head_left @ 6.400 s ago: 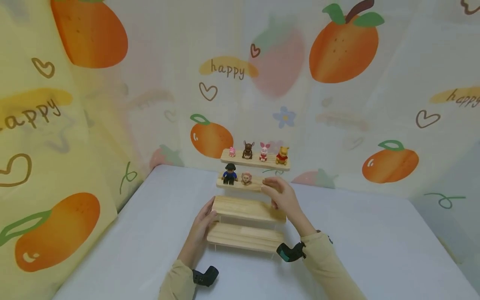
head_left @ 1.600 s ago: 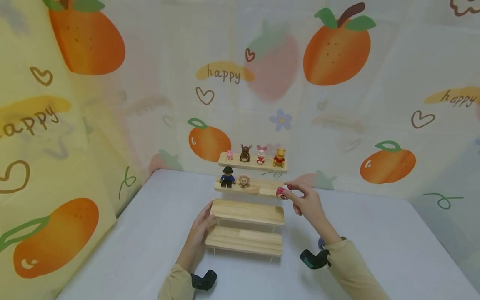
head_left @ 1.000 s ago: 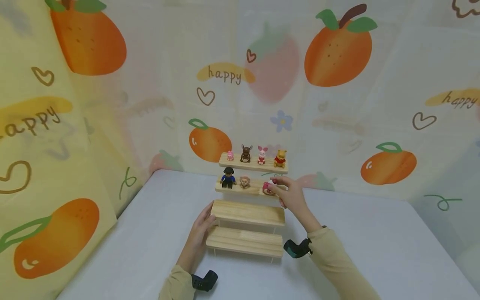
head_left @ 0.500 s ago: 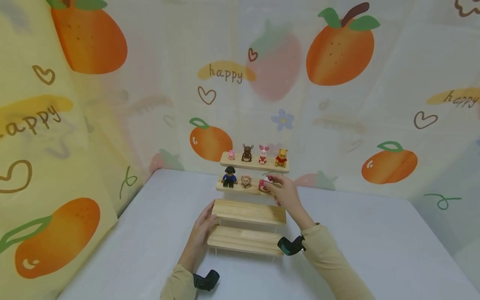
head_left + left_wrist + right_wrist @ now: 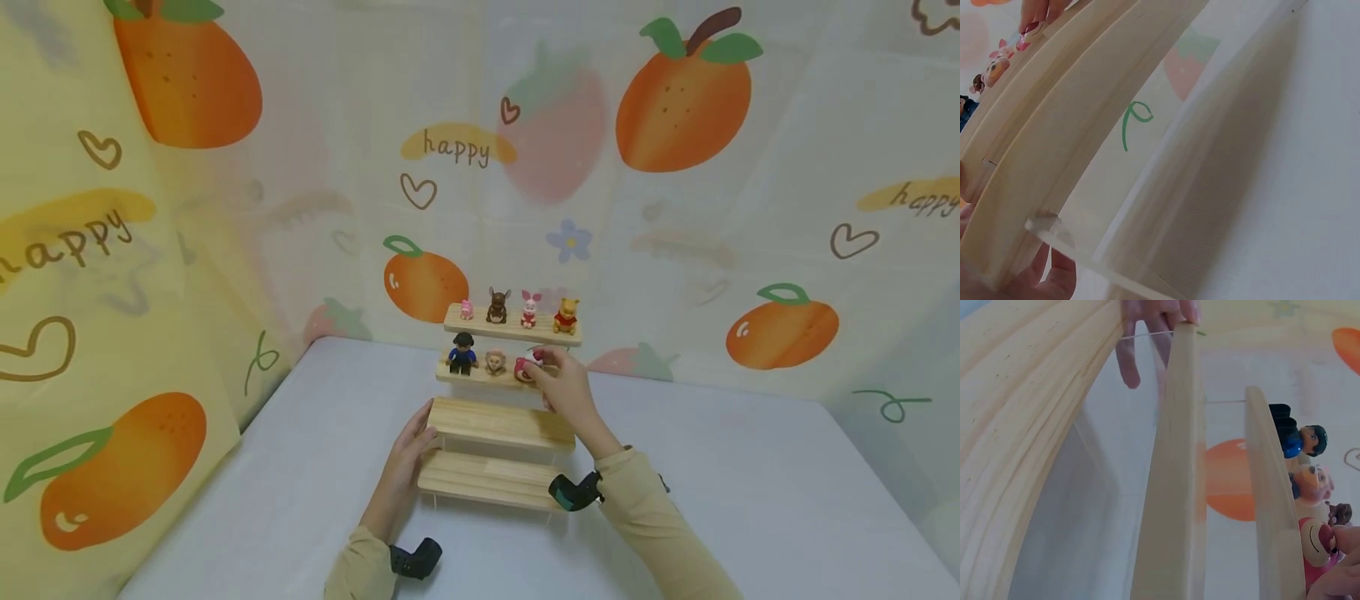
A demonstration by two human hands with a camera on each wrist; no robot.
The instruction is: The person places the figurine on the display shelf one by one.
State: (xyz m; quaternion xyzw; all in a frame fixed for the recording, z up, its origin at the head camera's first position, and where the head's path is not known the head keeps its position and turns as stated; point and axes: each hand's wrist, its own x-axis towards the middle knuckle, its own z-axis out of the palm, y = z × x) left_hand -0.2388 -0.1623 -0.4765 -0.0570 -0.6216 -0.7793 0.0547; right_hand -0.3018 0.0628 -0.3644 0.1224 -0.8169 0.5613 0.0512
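Observation:
A four-tier wooden shelf (image 5: pixel 497 422) stands on the white table. My right hand (image 5: pixel 558 385) pinches a small red-and-pink figure (image 5: pixel 527 367) on the second tier, just right of a tan figure (image 5: pixel 494 362) and a blue figure with dark hair (image 5: pixel 462 352). The right wrist view shows the red-and-pink figure (image 5: pixel 1316 549) at my fingertips (image 5: pixel 1335 581), with the tan figure (image 5: pixel 1307 481) and the blue figure (image 5: pixel 1294 440) beyond it. My left hand (image 5: pixel 411 443) rests with straight fingers against the left end of the third tier; its fingers (image 5: pixel 1054 281) show under the board.
The top tier (image 5: pixel 512 330) carries several small figures: a pink one, a brown one (image 5: pixel 497 305), a piglet and a yellow bear (image 5: pixel 566 317). The two lower tiers (image 5: pixel 491 481) are bare. Fruit-print cloth (image 5: pixel 675 208) walls the table at the back and left.
My right hand has carried the red-and-pink figure from the right end of the second tier leftward to beside the tan figure. The left hand has stayed at the shelf's left end.

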